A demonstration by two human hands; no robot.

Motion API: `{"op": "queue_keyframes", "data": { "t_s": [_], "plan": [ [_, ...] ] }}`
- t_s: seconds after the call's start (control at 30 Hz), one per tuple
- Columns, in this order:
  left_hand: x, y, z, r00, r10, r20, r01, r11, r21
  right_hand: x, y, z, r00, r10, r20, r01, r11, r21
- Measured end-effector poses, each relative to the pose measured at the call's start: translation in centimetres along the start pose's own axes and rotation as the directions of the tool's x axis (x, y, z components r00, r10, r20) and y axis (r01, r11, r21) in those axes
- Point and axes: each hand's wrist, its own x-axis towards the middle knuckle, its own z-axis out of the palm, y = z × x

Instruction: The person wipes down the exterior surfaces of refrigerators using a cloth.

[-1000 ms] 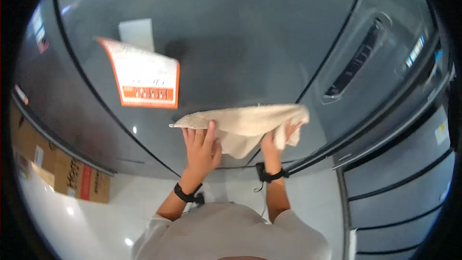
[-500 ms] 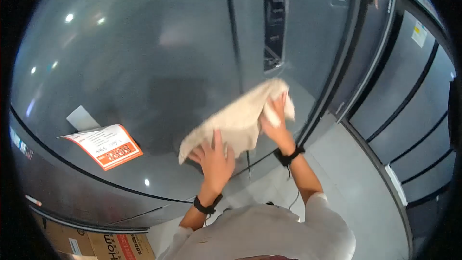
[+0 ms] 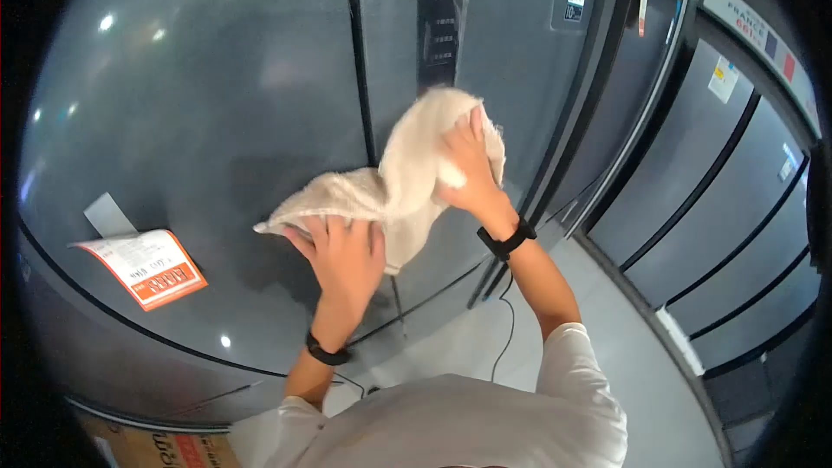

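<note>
A beige cloth [image 3: 407,165] lies bunched against the dark grey doors of a fridge [image 3: 217,104], across the seam between them. My left hand [image 3: 342,260] is at the cloth's lower left part, its fingertips on the edge and partly under it. Higher up, my right hand [image 3: 472,165] presses on the cloth's right part, below a dark control panel [image 3: 440,26], with its fingers against the fabric and slightly blurred. Each wrist wears a black band.
An orange and white label [image 3: 147,267] hangs on the left door. Another grey appliance [image 3: 693,182] with dark horizontal grooves stands at the right. A cardboard box [image 3: 173,449] is on the floor at lower left. A thin cable [image 3: 511,321] hangs near my right forearm.
The view has turned to the right. My right hand has moved up the right door with its end of the cloth, which is now more bunched. My left hand stays at the other end.
</note>
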Motion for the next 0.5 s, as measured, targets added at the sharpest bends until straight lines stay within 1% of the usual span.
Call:
{"op": "queue_keyframes", "data": {
  "t_s": [0.03, 0.07, 0.1, 0.17, 0.2, 0.27, 0.37, 0.4, 0.43, 0.47, 0.5],
  "plan": [
    [0.3, 0.4, -1.1, 0.998, -0.018, 0.060, 0.019, 1.000, -0.008, 1.3, 0.7, -0.8, 0.998, 0.003, -0.056, -0.004, 1.000, -0.020],
    [1.6, 1.0, -2.1, 1.000, 0.024, -0.012, -0.024, 1.000, 0.007, 3.1, 1.4, -1.1, 0.994, 0.004, -0.107, -0.008, 0.999, -0.038],
    [3.3, 1.6, -3.5, 1.000, 0.019, -0.014, -0.019, 0.999, 0.035, 5.4, 2.5, -1.8, 0.983, -0.036, -0.178, 0.026, 0.998, -0.054],
    [7.9, 2.5, -5.8, 0.991, 0.041, -0.124, -0.030, 0.996, 0.088, 10.1, 4.3, -3.3, 0.947, -0.126, -0.295, 0.103, 0.990, -0.092],
    [10.4, 3.2, -6.6, 0.966, 0.038, -0.257, -0.025, 0.998, 0.054, 12.4, 4.8, -4.3, 0.924, -0.177, -0.339, 0.146, 0.983, -0.114],
    [13.6, 3.8, -7.8, 0.892, 0.091, -0.443, -0.084, 0.996, 0.036, 15.7, 4.6, -5.6, 0.926, -0.219, -0.309, 0.173, 0.970, -0.169],
    [13.9, 4.6, -7.5, 0.884, 0.053, -0.465, -0.038, 0.998, 0.043, 13.0, 3.7, -3.0, 0.936, -0.197, -0.293, 0.108, 0.950, -0.292],
    [12.8, 4.3, -6.5, 0.928, 0.050, -0.370, -0.032, 0.998, 0.055, 10.3, 3.2, -2.0, 0.974, -0.150, -0.168, 0.094, 0.949, -0.300],
    [11.4, 4.1, -5.2, 0.941, 0.040, -0.336, -0.026, 0.999, 0.047, 8.0, 2.3, -0.5, 0.975, -0.098, -0.199, 0.056, 0.977, -0.206],
    [9.6, 4.1, -3.8, 0.952, 0.033, -0.305, -0.022, 0.999, 0.039, 4.8, 1.7, 0.9, 0.968, -0.042, -0.249, 0.030, 0.998, -0.054],
    [8.1, 4.0, -2.8, 0.961, 0.026, -0.276, -0.018, 0.999, 0.034, 1.7, 1.6, 2.0, 0.985, 0.005, -0.170, -0.012, 0.999, -0.039]
  ]
}}
